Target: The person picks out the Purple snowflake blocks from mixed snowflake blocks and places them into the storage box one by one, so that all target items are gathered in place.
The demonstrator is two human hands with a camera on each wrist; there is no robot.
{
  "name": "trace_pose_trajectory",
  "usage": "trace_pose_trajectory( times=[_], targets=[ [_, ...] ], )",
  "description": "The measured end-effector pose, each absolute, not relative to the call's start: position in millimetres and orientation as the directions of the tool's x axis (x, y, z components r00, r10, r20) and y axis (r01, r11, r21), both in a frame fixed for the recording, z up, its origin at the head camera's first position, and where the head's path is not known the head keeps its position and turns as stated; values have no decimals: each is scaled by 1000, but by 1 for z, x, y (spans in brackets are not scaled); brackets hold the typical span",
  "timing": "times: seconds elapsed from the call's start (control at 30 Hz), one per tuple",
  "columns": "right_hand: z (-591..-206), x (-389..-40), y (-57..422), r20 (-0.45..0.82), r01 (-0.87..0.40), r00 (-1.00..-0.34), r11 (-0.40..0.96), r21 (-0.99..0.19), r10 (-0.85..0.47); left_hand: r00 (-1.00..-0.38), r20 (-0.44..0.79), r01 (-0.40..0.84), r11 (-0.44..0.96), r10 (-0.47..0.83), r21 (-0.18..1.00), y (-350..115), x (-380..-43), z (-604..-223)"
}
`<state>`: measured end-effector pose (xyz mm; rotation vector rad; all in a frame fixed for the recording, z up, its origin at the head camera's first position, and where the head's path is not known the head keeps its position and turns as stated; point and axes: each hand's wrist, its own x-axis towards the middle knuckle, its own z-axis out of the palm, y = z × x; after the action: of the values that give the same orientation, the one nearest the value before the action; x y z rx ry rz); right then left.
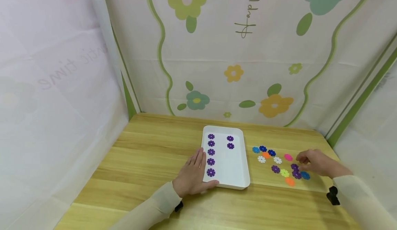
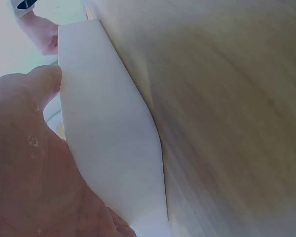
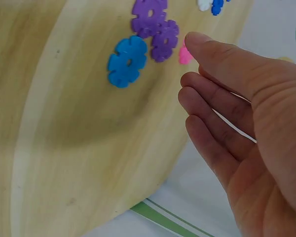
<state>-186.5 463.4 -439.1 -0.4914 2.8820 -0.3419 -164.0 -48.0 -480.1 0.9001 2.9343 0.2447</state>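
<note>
A white tray [image 1: 227, 161] holds purple flower-shaped discs: several in a left column, among them a purple disc [image 1: 211, 152], and two at upper right. My left hand [image 1: 193, 175] rests along its left side, fingers straight, thumb at the front rim. The left wrist view has the tray's outer wall [image 2: 108, 108] beside that hand. Over the right end of the loose discs hovers my right hand [image 1: 314, 161], fingers loosely bent, with nothing visible between them. Below its fingertips lie overlapping purple discs [image 1: 296, 174], a blue disc [image 3: 127, 62] and a pink disc [image 1: 288, 157].
Loose discs right of the tray include a white disc [image 1: 277, 160], an orange disc [image 1: 289, 181], a yellow disc [image 1: 284, 173] and a single purple disc [image 1: 275, 169]. Flower-printed cloth [image 1: 217, 50] hangs behind the wooden table [image 1: 139, 168] and along both sides.
</note>
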Motion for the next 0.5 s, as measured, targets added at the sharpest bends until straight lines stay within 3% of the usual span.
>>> trace_pose_trajectory(
  times=[0.5],
  targets=[
    [-459, -194, 465, -187, -313, -897, 874, -371, -401, -832, -41, 538, 822, 553, 184, -48, -163, -477]
  ],
)
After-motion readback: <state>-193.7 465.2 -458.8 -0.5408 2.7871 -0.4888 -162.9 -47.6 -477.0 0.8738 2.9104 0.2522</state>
